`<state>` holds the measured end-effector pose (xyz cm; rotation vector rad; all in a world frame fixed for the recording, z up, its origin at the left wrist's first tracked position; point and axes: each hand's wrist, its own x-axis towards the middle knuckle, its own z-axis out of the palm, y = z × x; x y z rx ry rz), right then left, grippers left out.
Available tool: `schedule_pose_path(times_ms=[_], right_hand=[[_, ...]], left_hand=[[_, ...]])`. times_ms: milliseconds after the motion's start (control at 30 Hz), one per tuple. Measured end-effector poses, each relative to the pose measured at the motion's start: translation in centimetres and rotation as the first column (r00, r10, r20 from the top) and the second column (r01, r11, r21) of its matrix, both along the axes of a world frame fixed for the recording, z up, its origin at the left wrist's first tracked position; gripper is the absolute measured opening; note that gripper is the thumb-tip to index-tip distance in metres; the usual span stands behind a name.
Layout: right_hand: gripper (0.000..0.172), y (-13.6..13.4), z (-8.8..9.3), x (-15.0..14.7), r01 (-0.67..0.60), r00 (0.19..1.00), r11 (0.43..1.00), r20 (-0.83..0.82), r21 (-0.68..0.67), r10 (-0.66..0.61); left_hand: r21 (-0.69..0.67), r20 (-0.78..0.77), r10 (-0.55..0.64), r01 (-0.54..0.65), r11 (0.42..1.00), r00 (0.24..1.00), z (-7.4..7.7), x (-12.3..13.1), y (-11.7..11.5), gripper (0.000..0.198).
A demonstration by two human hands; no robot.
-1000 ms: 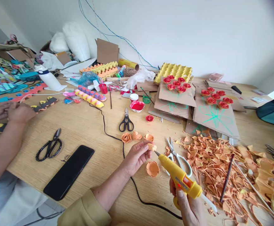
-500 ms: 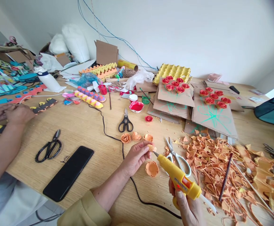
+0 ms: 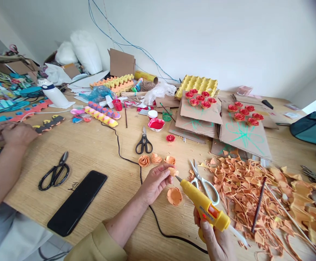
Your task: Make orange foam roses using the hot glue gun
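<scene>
A small orange petal piece [image 3: 173, 172] is pinched between the thumb and fingers of my left hand [image 3: 155, 182]. My right hand [image 3: 214, 233] is wrapped round the handle of a yellow glue gun [image 3: 202, 203], whose nozzle points at the piece, right beside it. A glue stick sticks out of its back. An orange cup-shaped flower [image 3: 174, 196] lies just below the nozzle. Behind my left hand sit an orange rose [image 3: 144, 160] and two looser orange flowers [image 3: 156, 158]. White-handled scissors [image 3: 206, 183] lie open behind the glue gun.
Orange scraps [image 3: 241, 185] are heaped at right. Red flowers [image 3: 201, 98] stand on cardboard [image 3: 198, 112] at the back, near a dish of red paint [image 3: 156, 124]. A phone [image 3: 78, 203] and black scissors [image 3: 55, 174] lie at left, beside another person's hands [image 3: 16, 134]. A black cord [image 3: 158, 224] crosses the table.
The view has shifted slightly. My hands, the petal piece and the glue gun keep nearly the same places relative to one another.
</scene>
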<state>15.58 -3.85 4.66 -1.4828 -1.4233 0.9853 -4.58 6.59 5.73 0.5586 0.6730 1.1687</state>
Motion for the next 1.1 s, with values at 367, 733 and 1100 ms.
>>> schedule_pose_path(times_ms=[367,733,1100], right_hand=[[0.050,1.8,0.3,1.0,-0.016,1.000,1.000,-0.016,-0.013,0.016],[0.048,4.4,1.2,2.3,0.158,0.969,0.964,-0.155,-0.213,-0.193],[0.053,6.4,-0.8,3.7,0.138,0.966,0.963,-0.185,-0.231,-0.183]], left_hand=[[0.016,0.162,0.075,-0.078,0.997,0.984,-0.2,-0.6,0.6,0.032],[-0.004,0.300,0.174,-0.181,0.983,0.938,0.9,-1.8,1.1,0.031],[0.013,0.117,0.143,-0.146,0.989,0.983,0.7,-1.1,0.8,0.035]])
